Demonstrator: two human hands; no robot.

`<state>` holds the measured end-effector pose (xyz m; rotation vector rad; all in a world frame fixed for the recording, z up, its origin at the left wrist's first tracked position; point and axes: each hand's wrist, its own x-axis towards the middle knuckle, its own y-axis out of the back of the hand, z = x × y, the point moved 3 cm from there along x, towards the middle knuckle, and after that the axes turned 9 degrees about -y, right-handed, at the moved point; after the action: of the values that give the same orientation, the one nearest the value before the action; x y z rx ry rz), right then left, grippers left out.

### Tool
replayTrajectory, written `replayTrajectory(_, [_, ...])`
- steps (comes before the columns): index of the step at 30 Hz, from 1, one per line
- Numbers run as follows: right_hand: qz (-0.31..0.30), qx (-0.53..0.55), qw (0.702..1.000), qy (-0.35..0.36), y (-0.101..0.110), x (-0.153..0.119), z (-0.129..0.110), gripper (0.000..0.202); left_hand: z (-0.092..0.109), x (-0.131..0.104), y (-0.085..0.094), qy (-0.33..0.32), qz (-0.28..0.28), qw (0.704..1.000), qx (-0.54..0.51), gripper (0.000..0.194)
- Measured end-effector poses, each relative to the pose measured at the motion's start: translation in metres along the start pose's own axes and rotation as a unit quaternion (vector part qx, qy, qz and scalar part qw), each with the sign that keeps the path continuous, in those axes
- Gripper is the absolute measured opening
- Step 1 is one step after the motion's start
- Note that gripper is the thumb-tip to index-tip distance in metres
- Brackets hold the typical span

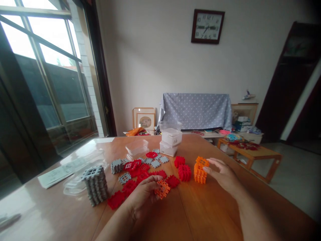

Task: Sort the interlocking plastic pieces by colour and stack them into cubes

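Note:
My left hand (146, 190) pinches an orange window-patterned interlocking tile (162, 189) over the near middle of the table. My right hand (222, 174) has its thumb and fingertips at the right edge of another orange tile (202, 161), which sits atop an orange stack (200, 174). Left of that stack stand two short red stacks (184, 172). Loose red tiles (116, 199) spread around and beyond my left hand, with grey tiles (155, 163) among and behind them. A tall grey stack (96, 187) rises at the left.
White lidded boxes (171, 138) are piled at the table's far side. Clear plastic containers (136, 148) and paper sheets (56, 174) lie to the left. Beyond the table's right edge is a low wooden table (263, 154) with items on it.

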<state>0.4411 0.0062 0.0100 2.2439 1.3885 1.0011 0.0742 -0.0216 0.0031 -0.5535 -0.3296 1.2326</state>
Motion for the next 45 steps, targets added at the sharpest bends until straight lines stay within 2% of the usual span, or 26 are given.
replayTrajectory(3, [-0.018, -0.007, 1.0, -0.018, -0.006, -0.001, 0.016, 0.06, -0.003, 0.0, -0.001, 0.01, -0.003, 1.0, 0.011, 0.031])
replayTrajectory(6, [-0.031, -0.006, 0.999, -0.026, -0.01, -0.002, 0.022, 0.061, -0.004, 0.001, 0.0, 0.023, -0.007, 1.0, 0.019, 0.029])
replayTrajectory(23, [-0.09, 0.04, 0.995, -0.024, -0.013, -0.007, 0.011, 0.062, -0.006, 0.004, 0.0, 0.03, -0.008, 0.999, 0.031, 0.036])
replayTrajectory(28, [-0.083, 0.055, 0.994, -0.037, -0.009, -0.008, 0.005, 0.065, -0.005, 0.003, 0.0, 0.029, -0.014, 0.999, 0.03, 0.036])
replayTrajectory(30, [-0.045, 0.058, 0.997, -0.03, -0.005, -0.01, -0.004, 0.061, -0.006, 0.003, 0.0, 0.03, -0.012, 0.999, 0.026, 0.036])
replayTrajectory(33, [0.048, 0.077, 0.996, -0.004, -0.002, -0.02, -0.033, 0.043, -0.007, 0.003, -0.001, 0.031, -0.011, 0.999, 0.016, 0.037])
replayTrajectory(35, [0.063, 0.098, 0.993, 0.027, -0.008, -0.033, -0.059, 0.032, -0.008, 0.003, -0.001, 0.025, -0.013, 1.0, 0.007, 0.037])
replayTrajectory(37, [0.017, 0.092, 0.992, 0.08, -0.02, -0.048, -0.088, 0.022, -0.009, 0.003, -0.001, 0.02, -0.011, 1.0, 0.001, 0.039])
replayTrajectory(39, [-0.056, 0.074, 0.985, 0.145, -0.036, -0.064, -0.115, 0.019, -0.008, 0.003, -0.001, 0.017, -0.005, 1.0, -0.003, 0.041])
replayTrajectory(42, [-0.134, 0.047, 0.962, 0.232, -0.058, -0.083, -0.14, 0.042, -0.007, 0.002, 0.0, 0.011, -0.009, 1.0, -0.015, 0.043])
replayTrajectory(44, [-0.169, 0.035, 0.951, 0.256, -0.069, -0.091, -0.146, 0.055, -0.005, 0.001, 0.0, 0.012, -0.018, 1.0, -0.02, 0.043])
replayTrajectory(45, [-0.18, 0.037, 0.948, 0.259, -0.073, -0.093, -0.147, 0.055, -0.005, 0.0, -0.001, 0.015, -0.023, 0.999, -0.021, 0.043])
